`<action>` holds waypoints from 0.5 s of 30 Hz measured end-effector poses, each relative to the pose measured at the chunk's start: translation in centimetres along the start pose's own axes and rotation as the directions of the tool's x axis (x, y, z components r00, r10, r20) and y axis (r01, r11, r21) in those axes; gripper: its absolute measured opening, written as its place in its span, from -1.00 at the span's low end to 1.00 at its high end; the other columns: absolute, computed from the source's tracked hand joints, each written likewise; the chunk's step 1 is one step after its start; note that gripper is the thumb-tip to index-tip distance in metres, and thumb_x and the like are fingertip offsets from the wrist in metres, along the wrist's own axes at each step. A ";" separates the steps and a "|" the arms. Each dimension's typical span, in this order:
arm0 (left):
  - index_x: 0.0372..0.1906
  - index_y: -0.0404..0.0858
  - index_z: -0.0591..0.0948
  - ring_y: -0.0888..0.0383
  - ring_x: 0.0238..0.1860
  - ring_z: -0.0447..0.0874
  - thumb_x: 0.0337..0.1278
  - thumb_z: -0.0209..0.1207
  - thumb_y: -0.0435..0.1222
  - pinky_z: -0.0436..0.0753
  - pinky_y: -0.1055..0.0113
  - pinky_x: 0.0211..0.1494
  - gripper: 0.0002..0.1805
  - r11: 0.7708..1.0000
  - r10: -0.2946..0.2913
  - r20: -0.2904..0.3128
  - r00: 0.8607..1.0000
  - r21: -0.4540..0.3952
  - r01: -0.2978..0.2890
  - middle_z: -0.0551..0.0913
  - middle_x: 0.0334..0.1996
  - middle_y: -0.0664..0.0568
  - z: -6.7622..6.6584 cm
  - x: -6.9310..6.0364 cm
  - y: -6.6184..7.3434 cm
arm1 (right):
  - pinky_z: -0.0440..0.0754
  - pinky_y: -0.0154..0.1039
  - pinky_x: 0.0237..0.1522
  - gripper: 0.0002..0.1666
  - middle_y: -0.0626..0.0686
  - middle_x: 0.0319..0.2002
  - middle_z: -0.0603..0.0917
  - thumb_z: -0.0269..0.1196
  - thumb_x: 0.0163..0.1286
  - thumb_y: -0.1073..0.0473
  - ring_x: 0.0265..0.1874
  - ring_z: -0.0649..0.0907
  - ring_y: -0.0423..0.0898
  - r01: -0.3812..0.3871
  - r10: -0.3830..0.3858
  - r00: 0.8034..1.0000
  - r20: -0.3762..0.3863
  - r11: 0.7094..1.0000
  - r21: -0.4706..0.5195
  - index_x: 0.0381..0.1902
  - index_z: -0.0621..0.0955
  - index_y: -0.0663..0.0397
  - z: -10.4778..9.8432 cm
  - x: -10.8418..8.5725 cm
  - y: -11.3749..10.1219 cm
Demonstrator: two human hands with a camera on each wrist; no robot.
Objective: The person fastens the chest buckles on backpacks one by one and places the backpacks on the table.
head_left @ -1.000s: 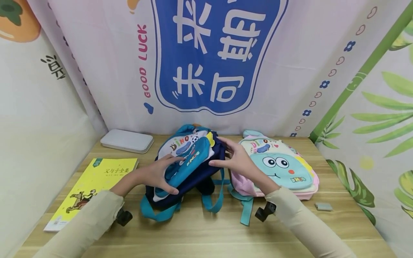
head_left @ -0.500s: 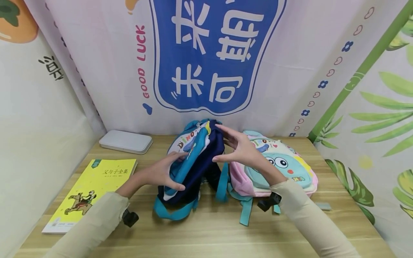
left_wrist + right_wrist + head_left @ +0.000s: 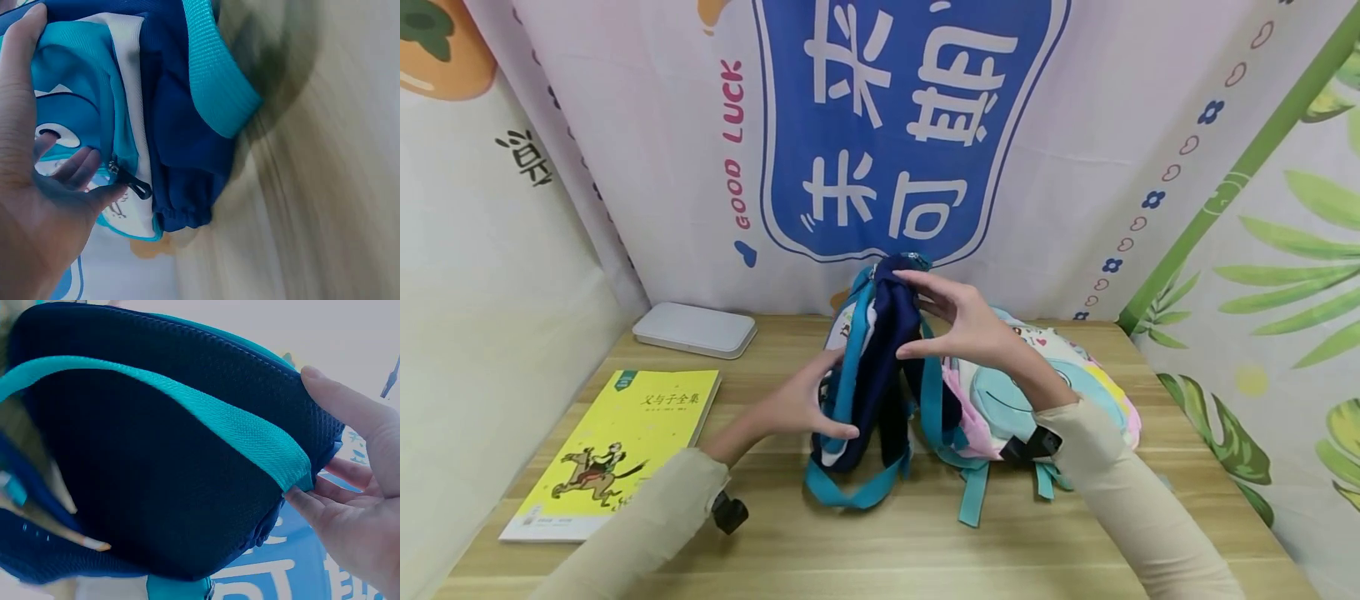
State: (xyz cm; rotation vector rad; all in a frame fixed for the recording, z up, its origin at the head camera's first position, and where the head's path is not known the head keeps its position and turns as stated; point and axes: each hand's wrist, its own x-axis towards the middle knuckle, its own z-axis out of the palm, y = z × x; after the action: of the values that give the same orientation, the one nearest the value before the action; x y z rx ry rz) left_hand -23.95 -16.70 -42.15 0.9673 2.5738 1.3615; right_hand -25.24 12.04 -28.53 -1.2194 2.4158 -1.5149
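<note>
A blue dinosaur backpack (image 3: 880,367) stands on edge at the table's middle, its navy side facing me in the head view. My left hand (image 3: 801,396) holds its front pocket side, thumb on the lower edge; in the left wrist view the fingers (image 3: 78,169) lie on the teal pocket (image 3: 72,69) beside a zipper pull (image 3: 134,184). My right hand (image 3: 966,329) grips the upper corner. In the right wrist view its thumb (image 3: 340,403) lies on the edge, and fingers touch near the teal strap (image 3: 219,419) on the dark back panel (image 3: 156,469).
A pink and mint backpack (image 3: 1078,375) lies to the right, partly behind my right arm. At left are a yellow book (image 3: 617,433) and a pale metal case (image 3: 695,329). A printed cloth (image 3: 1060,208) hangs behind the wooden table (image 3: 887,550).
The blue backpack has turned from its front facing up to standing on edge, shifting right. Both hands moved with it, and the right hand rose slightly.
</note>
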 end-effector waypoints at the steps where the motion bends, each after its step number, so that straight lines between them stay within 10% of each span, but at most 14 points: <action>1: 0.61 -0.04 0.07 -0.07 0.40 0.37 -0.16 0.61 -0.06 0.41 -0.23 0.44 0.25 1.000 0.019 -0.007 1.000 -0.025 -0.019 0.30 0.49 -0.03 0.3 0.2 0.0 | 0.42 -0.10 0.44 0.02 0.11 0.50 0.37 0.55 0.12 0.33 0.47 0.43 0.03 0.008 -0.008 1.000 -0.001 1.000 -0.013 0.51 0.36 0.05 -0.1 0.1 -0.2; 8: 0.64 0.09 -0.07 -0.12 0.47 0.33 -0.13 0.59 -0.27 0.35 -0.30 0.45 0.33 0.975 0.119 -0.029 0.992 -0.188 -0.122 0.16 0.59 -0.02 1.5 0.9 0.6 | 0.42 -0.10 0.45 -0.02 0.07 0.47 0.42 0.58 0.11 0.22 0.46 0.42 -0.02 0.079 -0.077 0.997 0.020 0.988 -0.133 0.48 0.42 0.04 0.2 1.0 -1.6; 15: 0.65 0.03 -0.03 -0.13 0.44 0.40 -0.06 0.56 -0.26 0.44 -0.24 0.40 0.25 0.986 0.079 0.022 0.997 -0.150 -0.075 0.21 0.57 -0.06 0.2 -0.6 0.2 | 0.34 0.02 0.51 -0.03 0.05 0.47 0.43 0.57 0.14 0.17 0.48 0.39 -0.02 0.123 -0.112 0.992 0.060 0.966 -0.226 0.48 0.41 0.03 1.3 2.0 -2.2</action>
State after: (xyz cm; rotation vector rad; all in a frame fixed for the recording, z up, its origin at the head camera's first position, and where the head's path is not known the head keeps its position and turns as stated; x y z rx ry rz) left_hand -23.34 -16.80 -42.20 1.0620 2.3973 1.5235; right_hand -24.75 9.36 -26.78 -1.4453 2.5881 -1.2421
